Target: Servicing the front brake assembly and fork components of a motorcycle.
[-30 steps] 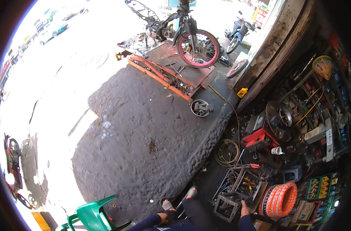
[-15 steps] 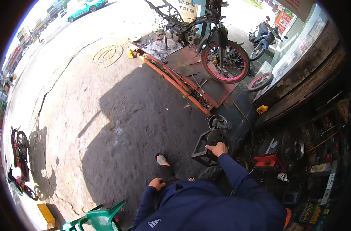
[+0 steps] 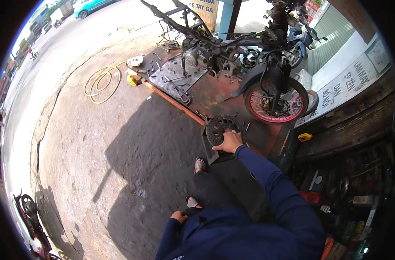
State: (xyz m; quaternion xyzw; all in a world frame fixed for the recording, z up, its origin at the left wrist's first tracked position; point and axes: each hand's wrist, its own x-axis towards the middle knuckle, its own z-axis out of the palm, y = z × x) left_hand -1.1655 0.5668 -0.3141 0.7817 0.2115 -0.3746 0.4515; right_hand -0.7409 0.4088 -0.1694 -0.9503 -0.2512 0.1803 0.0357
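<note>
My right hand (image 3: 230, 142) is closed on the edge of a low stool (image 3: 214, 132), which has a dark, round, perforated seat and a black angular metal frame. The stool hangs tilted in front of me, beside the near end of a reddish work platform (image 3: 221, 102). Part of the seat lies behind my fingers. Down by my left thigh rests my left hand (image 3: 179, 216), its fingers loosely out and nothing visible in them. On the platform stands a stripped motorcycle (image 3: 249, 42) with a pink-rimmed front wheel (image 3: 277, 117).
Loose bolts and tools lie on a metal sheet (image 3: 171, 73) on the platform. A yellow hose (image 3: 118, 78) coils on the ground near a yellow bottle (image 3: 131, 80). Another yellow bottle (image 3: 305, 137) is at right, above cluttered tools. A parked motorcycle (image 3: 30, 216) stands far left.
I have stepped forward toward the platform. My right hand has carried the stool along, and its seat has turned more toward me. The left hand stays by my thigh.
</note>
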